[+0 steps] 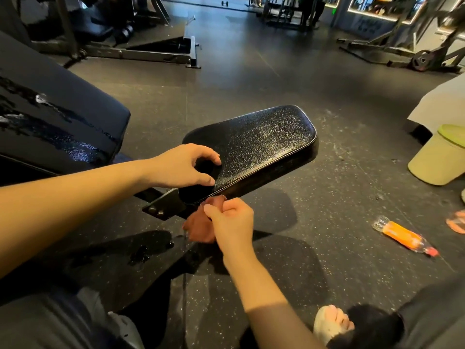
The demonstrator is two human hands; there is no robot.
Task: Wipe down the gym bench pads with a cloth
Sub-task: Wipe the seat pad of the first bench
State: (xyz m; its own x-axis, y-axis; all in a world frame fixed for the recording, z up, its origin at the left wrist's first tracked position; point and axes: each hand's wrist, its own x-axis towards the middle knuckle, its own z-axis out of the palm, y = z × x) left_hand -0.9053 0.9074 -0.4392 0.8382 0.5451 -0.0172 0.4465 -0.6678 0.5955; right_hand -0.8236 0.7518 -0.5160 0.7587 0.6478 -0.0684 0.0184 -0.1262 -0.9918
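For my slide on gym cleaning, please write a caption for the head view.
Left hand rests on the seat pad while right hand grips a reddish cloth at its near edge.

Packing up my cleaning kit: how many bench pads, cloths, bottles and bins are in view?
Bench pads: 2, the seat pad and the back pad
Cloths: 1, the cloth in the right hand
Bottles: 1, the orange bottle
Bins: 1, the green bin
Total: 5

No writing can be read: the orange label (402, 235) on the plastic bottle (380, 222) is blurred, and the lit wall panels (377, 6) far behind are too small to make out.
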